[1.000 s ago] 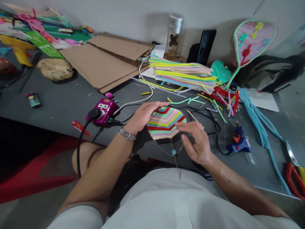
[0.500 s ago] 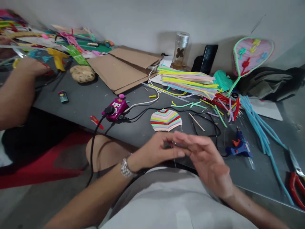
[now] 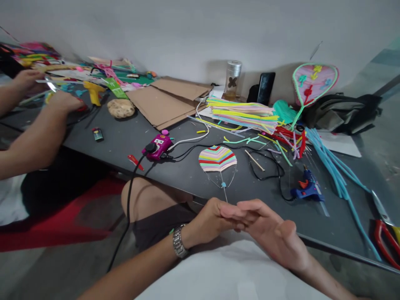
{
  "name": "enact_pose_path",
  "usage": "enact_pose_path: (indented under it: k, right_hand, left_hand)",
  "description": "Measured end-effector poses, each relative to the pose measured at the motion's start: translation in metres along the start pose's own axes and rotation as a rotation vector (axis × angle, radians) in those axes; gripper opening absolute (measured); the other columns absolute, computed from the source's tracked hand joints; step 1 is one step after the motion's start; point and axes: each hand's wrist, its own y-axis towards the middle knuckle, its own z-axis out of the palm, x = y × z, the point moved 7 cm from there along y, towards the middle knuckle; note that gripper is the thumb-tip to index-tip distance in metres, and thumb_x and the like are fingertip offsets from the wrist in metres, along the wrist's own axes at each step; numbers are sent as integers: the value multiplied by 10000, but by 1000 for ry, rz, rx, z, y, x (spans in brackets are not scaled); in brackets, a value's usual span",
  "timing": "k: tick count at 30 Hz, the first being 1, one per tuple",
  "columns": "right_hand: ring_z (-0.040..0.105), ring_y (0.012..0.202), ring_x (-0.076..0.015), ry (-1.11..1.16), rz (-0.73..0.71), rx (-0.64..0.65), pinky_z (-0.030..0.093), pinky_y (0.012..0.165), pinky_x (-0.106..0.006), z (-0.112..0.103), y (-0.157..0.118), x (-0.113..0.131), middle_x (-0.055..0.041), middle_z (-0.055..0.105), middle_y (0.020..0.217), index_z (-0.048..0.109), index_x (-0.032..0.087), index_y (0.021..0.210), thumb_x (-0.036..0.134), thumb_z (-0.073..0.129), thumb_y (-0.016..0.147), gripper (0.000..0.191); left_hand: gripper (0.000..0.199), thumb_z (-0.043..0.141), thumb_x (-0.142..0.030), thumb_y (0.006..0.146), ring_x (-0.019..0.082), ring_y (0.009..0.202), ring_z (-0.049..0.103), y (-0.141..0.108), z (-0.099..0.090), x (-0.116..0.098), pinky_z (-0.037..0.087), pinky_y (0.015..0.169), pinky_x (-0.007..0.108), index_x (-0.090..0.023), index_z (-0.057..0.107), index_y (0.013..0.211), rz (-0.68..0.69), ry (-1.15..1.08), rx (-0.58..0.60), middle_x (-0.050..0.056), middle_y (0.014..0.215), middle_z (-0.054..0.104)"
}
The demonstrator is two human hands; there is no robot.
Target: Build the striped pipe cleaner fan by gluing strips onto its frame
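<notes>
A striped heart-like piece (image 3: 218,159) of coloured strips lies near the table's front edge, its wire frame joined by a small blue bit (image 3: 223,184) to a wire stem. My left hand (image 3: 212,221), with a watch on the wrist, is closed just below the stem's lower end; what its fingers hold, if anything, is hidden. My right hand (image 3: 271,231) is palm up with thumb raised, its fingertips touching my left fingers. A blue glue gun (image 3: 309,187) lies to the right of the piece.
Pipe cleaners (image 3: 243,114), a purple socket block (image 3: 158,146) with cables, cardboard (image 3: 168,100), blue strips (image 3: 340,175) and red-handled scissors (image 3: 383,233) are on the table. At the left, another person's hands (image 3: 61,102) hold scissors. A finished pink fan (image 3: 315,83) leans behind.
The view has shifted, and both my hands sit lower, away from the striped piece. Its wire frame and stem now show. My left fingers have closed in against my right fingertips.
</notes>
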Motion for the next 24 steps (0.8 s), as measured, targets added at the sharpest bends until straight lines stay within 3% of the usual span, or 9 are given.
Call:
enact_pose_path:
  k: [10, 15, 19, 21, 24]
  right_hand:
    - [579, 1376, -352, 31, 52, 44, 381, 1182, -614, 3, 0, 2, -157, 609, 1491, 594, 284, 1422, 843, 566, 843, 806]
    - [592, 1363, -350, -106, -38, -101, 428, 1153, -600, -21, -7, 17, -151, 652, 1443, 616, 293, 1391, 839, 537, 861, 765]
    - [701, 1105, -314, -304, -180, -296, 578, 936, -487, -46, -15, 39, -141, 750, 1232, 711, 261, 1253, 799, 507, 903, 673]
    - [711, 912, -258, -399, -243, -358, 594, 791, -406, -49, -16, 52, -114, 773, 1055, 757, 252, 1142, 692, 549, 951, 523]
    - [669, 718, -201, -537, -301, -369, 550, 625, -345, -35, -17, 75, -57, 732, 811, 781, 283, 1035, 413, 609, 1004, 217]
  left_hand:
    - [248, 612, -304, 930, 135, 678, 593, -20, -12, -15, 452, 653, 235, -152, 721, 768, 163, 392, -67, 25, 739, 710]
    - [341, 480, -379, 1011, 125, 626, 539, -50, -54, -30, 419, 607, 230, -188, 590, 751, 119, 585, -326, -8, 679, 611]
    - [436, 417, -429, 1015, 140, 576, 515, -92, -100, -60, 423, 585, 246, -218, 534, 652, 153, 771, -651, -19, 579, 543]
    - [438, 455, -439, 990, 145, 559, 510, -109, -116, -70, 435, 587, 251, -226, 532, 615, 138, 856, -773, -21, 552, 543]
    - [376, 575, -481, 919, 158, 588, 569, -114, -121, -66, 466, 607, 256, -231, 640, 645, 89, 906, -708, -16, 596, 635]
